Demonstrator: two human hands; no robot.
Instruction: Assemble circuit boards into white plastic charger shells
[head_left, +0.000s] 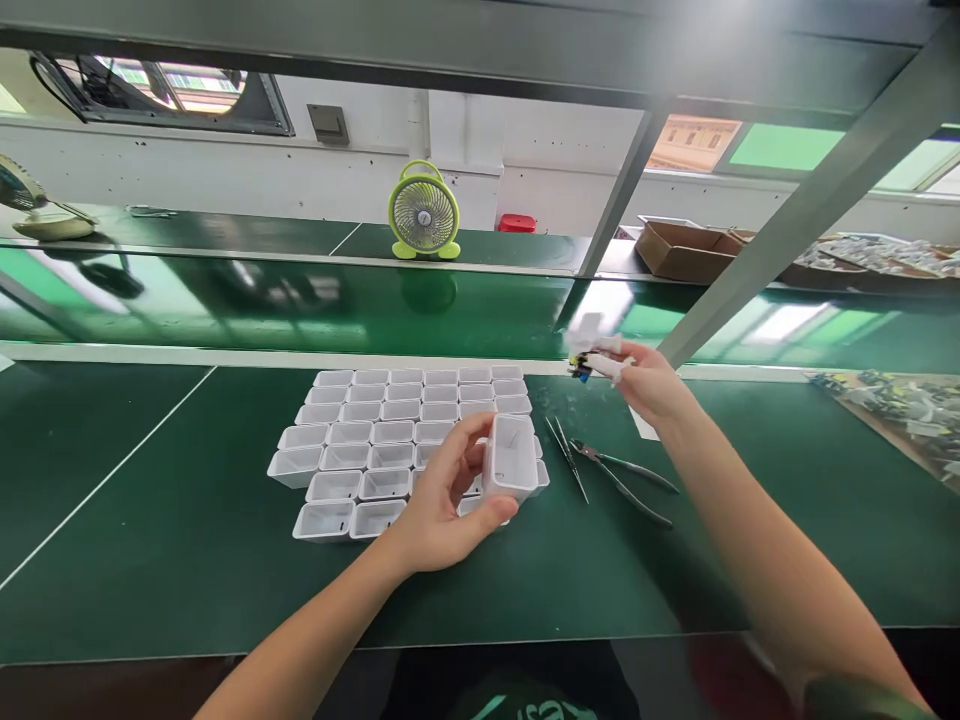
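My left hand (pixel 450 505) grips a small white box (pixel 513 455), its open side turned towards me, above the right part of a block of similar white trays (pixel 364 430). In my right hand (pixel 649 385), raised to the right of the trays, is a small white part (pixel 604 365) with dark and blue bits at its left end; its outline is blurred. On the green table, tweezers (pixel 568 460) and pliers (pixel 622 480) lie between the trays and my right forearm.
Behind the table stands a green fan (pixel 424 212) on a shelf, with a red object (pixel 517 223) beside it. Cardboard boxes (pixel 686 250) are at the back right. A slanting metal post (pixel 810 200) rises near my right hand. Small parts (pixel 900 410) lie at the right edge.
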